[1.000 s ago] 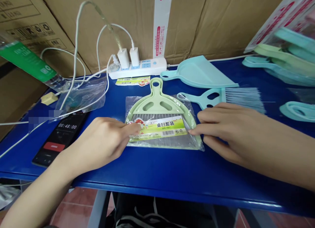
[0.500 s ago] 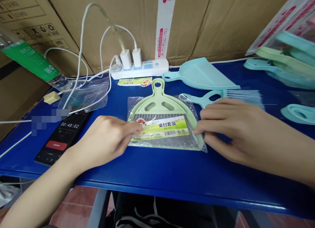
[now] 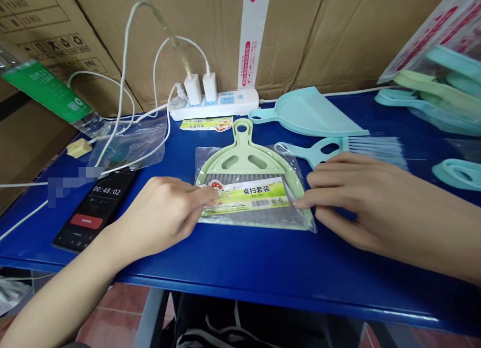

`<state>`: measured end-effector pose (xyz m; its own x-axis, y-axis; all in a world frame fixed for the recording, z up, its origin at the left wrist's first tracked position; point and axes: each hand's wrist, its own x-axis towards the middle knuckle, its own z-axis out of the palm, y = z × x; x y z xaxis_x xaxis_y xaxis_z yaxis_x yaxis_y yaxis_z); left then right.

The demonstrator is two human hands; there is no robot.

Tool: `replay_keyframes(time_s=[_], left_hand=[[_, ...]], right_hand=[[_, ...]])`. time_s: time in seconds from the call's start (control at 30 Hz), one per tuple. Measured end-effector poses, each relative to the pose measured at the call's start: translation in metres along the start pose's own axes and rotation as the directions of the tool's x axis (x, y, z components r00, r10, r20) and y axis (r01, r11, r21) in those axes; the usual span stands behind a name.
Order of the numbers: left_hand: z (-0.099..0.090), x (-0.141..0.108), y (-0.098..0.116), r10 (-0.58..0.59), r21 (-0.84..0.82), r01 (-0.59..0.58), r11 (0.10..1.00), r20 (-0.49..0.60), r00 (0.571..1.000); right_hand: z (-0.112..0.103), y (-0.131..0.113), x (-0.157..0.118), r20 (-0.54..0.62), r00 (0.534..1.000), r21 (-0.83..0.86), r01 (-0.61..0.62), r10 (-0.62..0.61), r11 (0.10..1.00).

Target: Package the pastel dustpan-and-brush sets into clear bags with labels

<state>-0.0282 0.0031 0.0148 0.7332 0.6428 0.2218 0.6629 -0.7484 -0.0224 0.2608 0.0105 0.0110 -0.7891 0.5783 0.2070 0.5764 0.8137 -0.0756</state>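
A pale green dustpan and brush set (image 3: 246,160) lies flat on the blue table inside a clear plastic bag, handle pointing away from me. Across the grey bristles runs a yellow-green printed label (image 3: 259,191). My left hand (image 3: 169,207) is closed, its fingers on the bag's left edge by the end of the label. At the right rim, my right hand (image 3: 349,202) grips the bagged set with index finger and thumb. Behind the right hand lies a light blue brush (image 3: 328,148), partly covered by it. A light blue dustpan (image 3: 308,112) rests farther back.
A phone (image 3: 95,207) with a timer lies at left, near an empty plastic bag (image 3: 131,142) and a tilted bottle (image 3: 47,90). White cables loop from a power strip (image 3: 218,105). A loose label (image 3: 206,123) lies before it. More dustpans (image 3: 432,95) are stacked at right, against cardboard boxes (image 3: 293,37).
The view has shifted very slightly. Both hands stay at the sides of the bagged set, which has not visibly moved on the table.
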Motion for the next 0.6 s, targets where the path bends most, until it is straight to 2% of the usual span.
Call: replay_keyframes(time_s=[0.1,0.27,0.37,0.47,0.6], left_hand=[[0.001,0.002,0.003,0.101,0.118,-0.097,0.988,-0.032,0.994],[0.005,0.005,0.008,0.199,0.217,-0.174,0.960,-0.096,0.975],[0.007,0.007,0.010,0.234,0.180,-0.216,0.960,-0.086,0.968],[0.008,0.008,0.012,0.277,0.088,-0.274,0.958,-0.019,0.961],[0.010,0.007,0.011,0.255,0.007,-0.256,0.967,0.078,0.964]], right_hand=[[0.002,-0.001,-0.002,0.008,1.000,0.008,-0.009,0.009,1.000],[0.004,0.000,-0.004,0.006,1.000,0.001,-0.009,0.009,1.000],[0.005,0.000,-0.003,0.011,1.000,0.011,-0.006,0.006,1.000],[0.005,-0.001,-0.002,0.003,1.000,0.013,-0.010,0.010,1.000],[0.004,-0.002,-0.001,-0.003,1.000,0.002,-0.016,0.016,1.000]])
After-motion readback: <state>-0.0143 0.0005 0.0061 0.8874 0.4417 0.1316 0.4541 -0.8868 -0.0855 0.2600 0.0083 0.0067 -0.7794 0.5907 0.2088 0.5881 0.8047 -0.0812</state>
